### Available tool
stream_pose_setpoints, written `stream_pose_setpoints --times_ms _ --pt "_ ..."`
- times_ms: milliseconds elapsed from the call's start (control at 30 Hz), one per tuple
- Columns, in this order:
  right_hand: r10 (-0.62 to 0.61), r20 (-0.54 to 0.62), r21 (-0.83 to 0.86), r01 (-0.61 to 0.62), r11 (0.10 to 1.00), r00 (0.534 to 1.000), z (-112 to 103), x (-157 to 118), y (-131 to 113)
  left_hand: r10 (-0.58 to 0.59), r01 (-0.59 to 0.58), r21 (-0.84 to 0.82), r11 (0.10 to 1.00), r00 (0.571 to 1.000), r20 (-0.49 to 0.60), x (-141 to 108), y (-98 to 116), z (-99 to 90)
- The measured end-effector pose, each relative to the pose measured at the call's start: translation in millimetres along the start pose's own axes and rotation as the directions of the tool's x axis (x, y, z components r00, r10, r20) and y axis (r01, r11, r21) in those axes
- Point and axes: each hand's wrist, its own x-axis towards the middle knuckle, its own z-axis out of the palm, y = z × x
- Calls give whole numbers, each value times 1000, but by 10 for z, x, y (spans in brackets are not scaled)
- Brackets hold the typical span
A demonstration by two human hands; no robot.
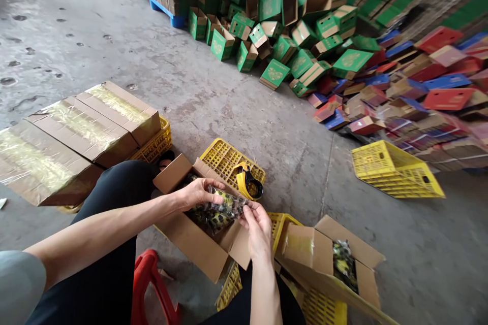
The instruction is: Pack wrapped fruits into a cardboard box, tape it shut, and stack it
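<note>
Clear packet (231,204) held crosswise between two hands above an open carton (192,244).
The left hand (198,194) grasps the packet's left end, thumb on top; the right hand (258,224) pinches the opposite end between thumb and fingertips. Its long axis runs left to right, the right end slanting slightly nearer the person, dark and yellow contents showing through the film. Beneath it, similar packets (219,223) lie in the carton. Just beyond, a yellow tape dispenser (244,185) rests on a yellow crate (217,155). To the right stands another open carton (305,244); to the left, three taped cartons (86,129) sit in a row.
</note>
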Motion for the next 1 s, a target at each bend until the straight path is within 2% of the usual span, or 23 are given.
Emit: stream_pose_setpoints --times_ms 133,233,333,433,567,667,767,833,900,933,1000 --pt "0 22 38 -1 999 1000 -19 -1 8 40 -41 42 998 999 31 -21 29 -9" --pt "-14 122 10 13 1000 992 -16 -8 6 67 -71 70 995 996 61 -29 43 -24" --pt "-67 198 -49 79 996 978 3 2 20 64 -72 87 994 993 96 -30 40 -27" --pt "-105 210 -66 121 990 972 14 25 41 46 -59 100 993 991 129 -30 39 -21" --pt "-98 192 -53 111 992 976 5 37 62 20 -42 127 991 986 168 -37 88 -34" --pt "-95 221 -143 129 981 971 17 33 91 -20 -40 221 975 965 260 -61 148 -48" --pt "-74 257 -270 145 952 963 65 39 115 -91 -72 422 904 931 354 -96 171 -37" --pt "-78 241 -326 157 932 967 92 61 110 -148 -65 553 831 932 332 -114 160 -22" --pt "-93 201 -425 172 889 975 85 97 90 -170 -14 625 781 958 233 -129 145 -18" --pt "-96 187 -505 180 844 978 69 116 80 -155 10 627 779 972 177 -137 143 -23" --pt "-89 198 -686 203 699 976 24 147 79 -86 20 548 836 992 96 -156 151 -44"
